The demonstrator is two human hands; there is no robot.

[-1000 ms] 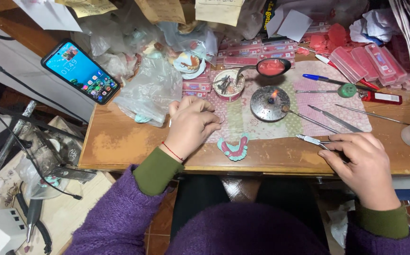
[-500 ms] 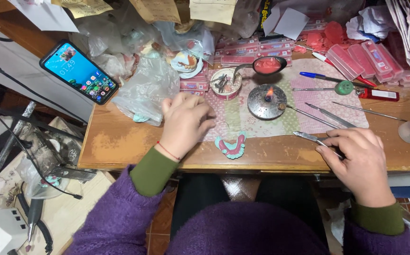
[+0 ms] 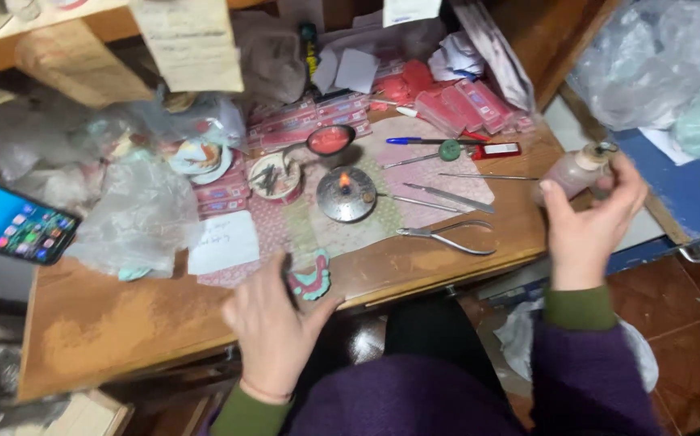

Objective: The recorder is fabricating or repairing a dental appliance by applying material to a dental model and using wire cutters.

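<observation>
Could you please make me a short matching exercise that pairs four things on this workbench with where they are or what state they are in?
Things:
1. small bottle
2. pliers
3. burner
4. phone

States:
A. screen lit, at the far left edge
B. held in the right hand
C. a small flame burning on top
D. lying on the patterned cloth near the table's front edge

Pairs: 1-B, 2-D, 3-C, 4-A

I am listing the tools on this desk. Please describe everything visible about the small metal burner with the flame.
The small round metal burner is a shallow, dull grey, dome-like dish. A small orange flame burns at its centre, so it is lit. It stands upright on the pink patterned cloth in the middle of the wooden desk. A thin metal tool lies at its right edge. Neither hand touches it.
</observation>
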